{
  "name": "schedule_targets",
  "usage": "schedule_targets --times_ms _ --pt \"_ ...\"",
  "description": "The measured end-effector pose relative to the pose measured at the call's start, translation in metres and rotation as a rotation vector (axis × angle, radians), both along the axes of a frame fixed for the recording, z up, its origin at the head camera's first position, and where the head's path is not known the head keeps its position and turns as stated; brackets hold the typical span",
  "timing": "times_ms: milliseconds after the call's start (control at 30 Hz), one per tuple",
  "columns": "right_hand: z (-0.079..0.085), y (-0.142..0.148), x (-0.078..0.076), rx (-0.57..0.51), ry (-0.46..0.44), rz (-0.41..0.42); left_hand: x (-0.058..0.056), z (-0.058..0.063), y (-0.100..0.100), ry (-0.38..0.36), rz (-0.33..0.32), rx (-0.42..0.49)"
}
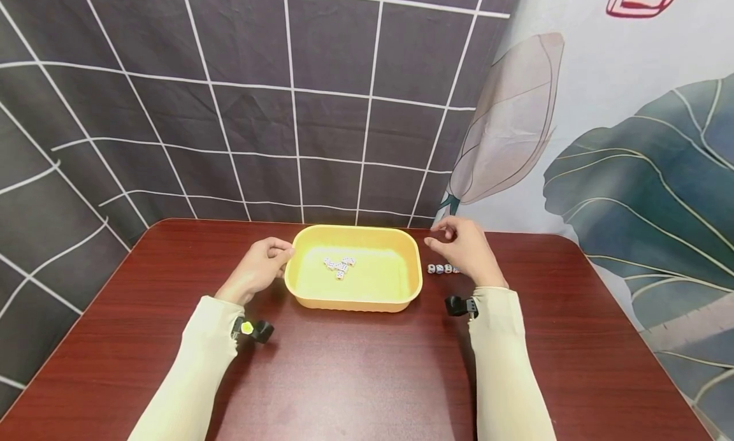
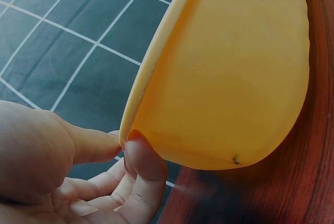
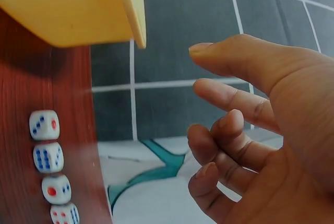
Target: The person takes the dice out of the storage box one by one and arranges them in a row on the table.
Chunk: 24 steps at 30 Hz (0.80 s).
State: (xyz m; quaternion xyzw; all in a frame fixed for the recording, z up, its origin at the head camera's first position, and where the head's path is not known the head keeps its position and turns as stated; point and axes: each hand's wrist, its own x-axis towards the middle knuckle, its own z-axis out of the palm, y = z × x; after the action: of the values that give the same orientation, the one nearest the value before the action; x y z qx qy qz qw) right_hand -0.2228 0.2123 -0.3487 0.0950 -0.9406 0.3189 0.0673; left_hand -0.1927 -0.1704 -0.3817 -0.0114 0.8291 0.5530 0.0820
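My left hand (image 1: 259,267) pinches the left rim of a yellow plastic tray (image 1: 353,304) between thumb and fingers. The left wrist view gives the grip up close, with a fingertip (image 2: 142,153) pressed to the outer wall. Several small white dice (image 1: 341,267) lie in a loose cluster on the tray's floor. Off the tray's right side hovers my right hand (image 1: 469,250), fingers loosely bent, nothing between thumb and forefinger. Beneath it a row of several white dice (image 3: 48,157) with red and blue pips stands on the tabletop; the hand partly hides the row in the head view.
The dark red wooden table (image 1: 344,377) ends at a back edge just behind the tray. Behind it hangs a dark cloth with a white grid (image 1: 246,116), and a pale cloth with leaf prints (image 1: 642,173) hangs at the right.
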Motion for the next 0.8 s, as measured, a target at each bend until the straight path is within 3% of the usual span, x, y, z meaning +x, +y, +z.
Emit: schedule_targets --times_ms 800 --pt "-0.012 -0.059 -0.002 -0.006 0.040 0.143 -0.002 -0.002 -0.001 -0.007 0.002 -0.015"
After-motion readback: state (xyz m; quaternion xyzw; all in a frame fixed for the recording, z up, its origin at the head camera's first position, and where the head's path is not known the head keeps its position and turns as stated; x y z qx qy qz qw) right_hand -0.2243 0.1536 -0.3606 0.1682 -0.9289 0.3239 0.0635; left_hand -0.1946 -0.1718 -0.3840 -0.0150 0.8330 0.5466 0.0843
